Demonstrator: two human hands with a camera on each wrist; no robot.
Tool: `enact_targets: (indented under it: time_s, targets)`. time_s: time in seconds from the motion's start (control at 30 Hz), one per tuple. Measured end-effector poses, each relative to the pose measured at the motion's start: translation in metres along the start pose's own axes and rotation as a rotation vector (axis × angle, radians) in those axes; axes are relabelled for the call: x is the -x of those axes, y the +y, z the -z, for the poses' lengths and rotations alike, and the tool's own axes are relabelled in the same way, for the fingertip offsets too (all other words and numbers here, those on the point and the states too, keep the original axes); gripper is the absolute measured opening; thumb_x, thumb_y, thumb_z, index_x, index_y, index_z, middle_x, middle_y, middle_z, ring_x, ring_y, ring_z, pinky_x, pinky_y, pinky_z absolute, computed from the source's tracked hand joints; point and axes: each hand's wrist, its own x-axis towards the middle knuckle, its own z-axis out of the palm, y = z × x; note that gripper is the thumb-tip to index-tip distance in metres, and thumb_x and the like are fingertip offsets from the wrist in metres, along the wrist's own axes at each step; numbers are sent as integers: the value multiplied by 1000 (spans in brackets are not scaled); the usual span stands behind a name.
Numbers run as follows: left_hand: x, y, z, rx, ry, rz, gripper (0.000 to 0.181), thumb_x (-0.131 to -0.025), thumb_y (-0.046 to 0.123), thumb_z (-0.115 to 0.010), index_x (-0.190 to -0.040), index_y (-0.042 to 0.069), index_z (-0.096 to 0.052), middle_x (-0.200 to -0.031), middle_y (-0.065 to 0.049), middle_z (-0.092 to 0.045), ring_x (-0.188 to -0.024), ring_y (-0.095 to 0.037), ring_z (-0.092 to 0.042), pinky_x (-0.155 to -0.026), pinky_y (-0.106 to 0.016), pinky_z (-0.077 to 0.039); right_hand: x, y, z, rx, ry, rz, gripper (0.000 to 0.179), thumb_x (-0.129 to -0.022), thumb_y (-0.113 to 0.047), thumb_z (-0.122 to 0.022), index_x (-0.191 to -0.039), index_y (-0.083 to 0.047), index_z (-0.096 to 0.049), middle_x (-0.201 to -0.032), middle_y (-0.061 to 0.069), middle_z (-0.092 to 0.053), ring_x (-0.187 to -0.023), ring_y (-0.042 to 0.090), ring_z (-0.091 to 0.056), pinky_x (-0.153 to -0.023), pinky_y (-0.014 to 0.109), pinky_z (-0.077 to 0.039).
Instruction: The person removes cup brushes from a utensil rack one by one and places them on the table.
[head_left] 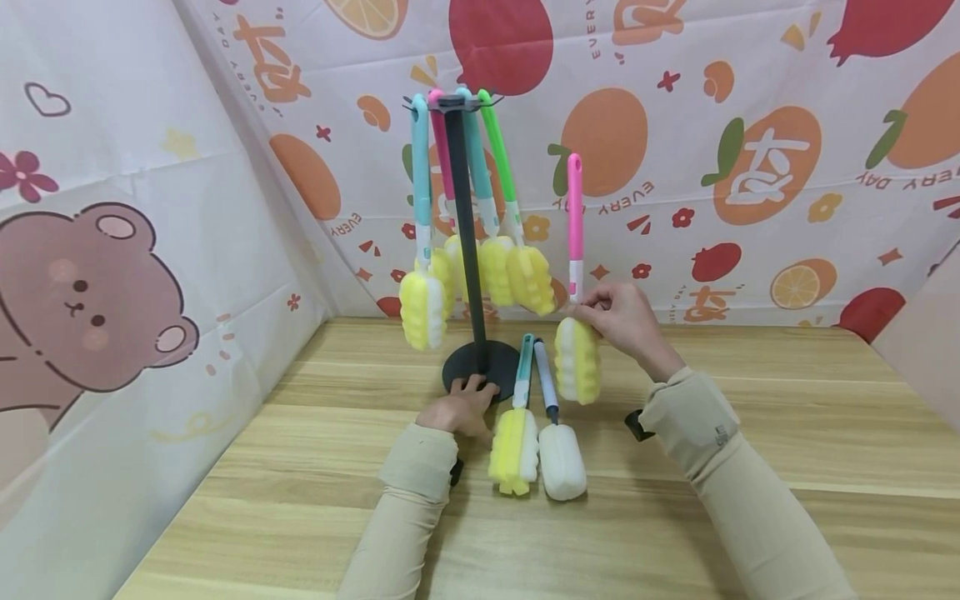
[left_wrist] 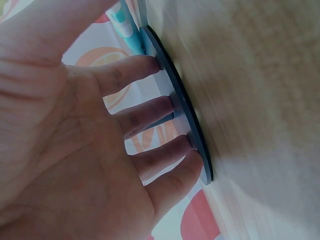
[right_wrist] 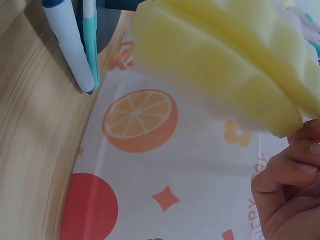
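Observation:
My right hand (head_left: 626,321) pinches a pink-handled sponge brush (head_left: 575,221) near the joint of handle and head. The brush is held upright above the table, handle up, its yellow-and-white sponge head (right_wrist: 215,65) hanging down. To its left stands a black rack (head_left: 467,225) with a round base (head_left: 500,360). My left hand (head_left: 461,410) rests its spread, fairly straight fingertips on the near part of that base (left_wrist: 186,102). Several brushes hang from the rack's top hooks, among them a turquoise-handled brush (head_left: 422,175) and a green-handled brush (head_left: 498,150).
Between my hands on the wooden table (head_left: 300,500) lie a teal-handled brush (head_left: 513,446) with a yellow-and-white sponge and a pale-handled brush (head_left: 562,462) with a white sponge. A fruit-print cloth (head_left: 480,50) hangs behind the table; a bear-print cloth (head_left: 90,283) is on the left.

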Motion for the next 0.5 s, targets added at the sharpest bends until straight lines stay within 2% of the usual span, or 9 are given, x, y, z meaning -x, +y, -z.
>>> enact_targets:
  time_s: [0.2, 0.5]
  targets:
    - [0, 0, 0, -9, 2, 2, 84, -83, 30, -86, -153, 11, -42, -159, -17, -28, -144, -46, -24, -109, -58, -35, 2, 3, 1, 4, -10, -4, 20, -94, -10, -72, -95, 10, -72, -78, 11, -64, -66, 16, -53, -58, 22, -49]
    - [0, -1, 0, 2, 2, -3, 84, -83, 28, -87, -153, 11, -43, -160, -18, -27, -145, -46, -23, -109, -58, -35, 7, 6, 3, -12, -32, -31, 18, -93, -9, -71, -92, 9, -70, -71, 6, -59, -63, 14, -50, -56, 22, -46]
